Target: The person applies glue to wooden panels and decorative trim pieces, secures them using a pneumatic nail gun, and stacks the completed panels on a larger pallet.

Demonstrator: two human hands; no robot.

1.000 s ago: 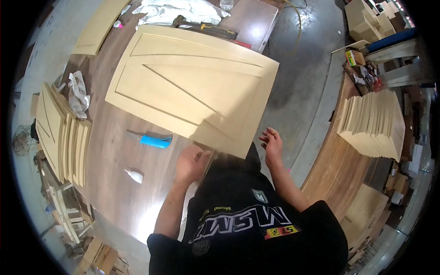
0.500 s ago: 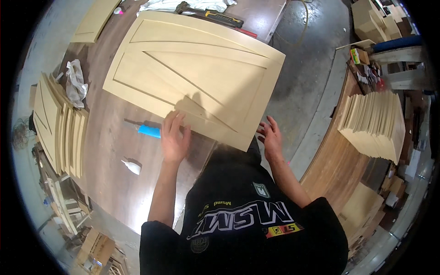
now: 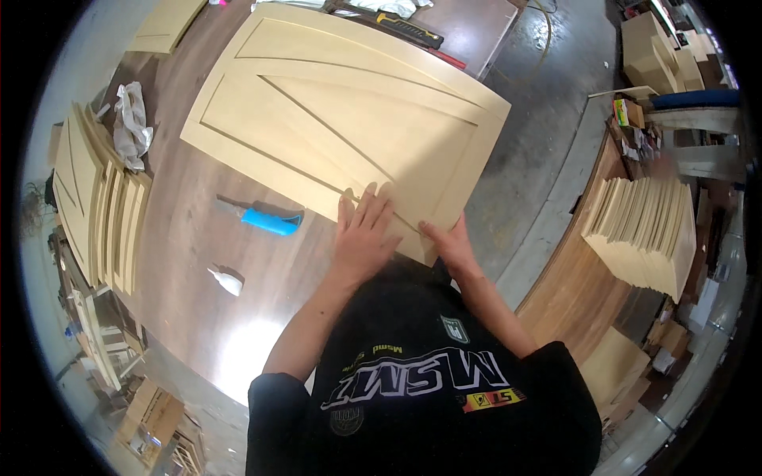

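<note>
A pale wooden door panel (image 3: 317, 119) with cut grooves and a long diagonal line lies on the brown table, its near right corner jutting toward my body. My left hand (image 3: 367, 230) rests on the panel's near edge, fingers outstretched on its face. At the near right corner my right hand (image 3: 451, 244) grips the edge, thumb on top and the other fingers hidden beneath or behind it. Left of my left hand lies a saw with a blue handle (image 3: 271, 221) and a dark blade. A small white bottle (image 3: 226, 281) lies on its side nearer to me.
Stacked panels (image 3: 95, 206) stand at the table's left, beside a crumpled white bag (image 3: 132, 127). A black and yellow tool (image 3: 409, 30) lies beyond the panel. Across a grey floor gap, a bench (image 3: 575, 278) on the right carries a thick stack of boards (image 3: 639, 234).
My left hand has moved right along the near edge and flattened onto the panel. My right hand has closed on the near right corner. The view has shifted slightly.
</note>
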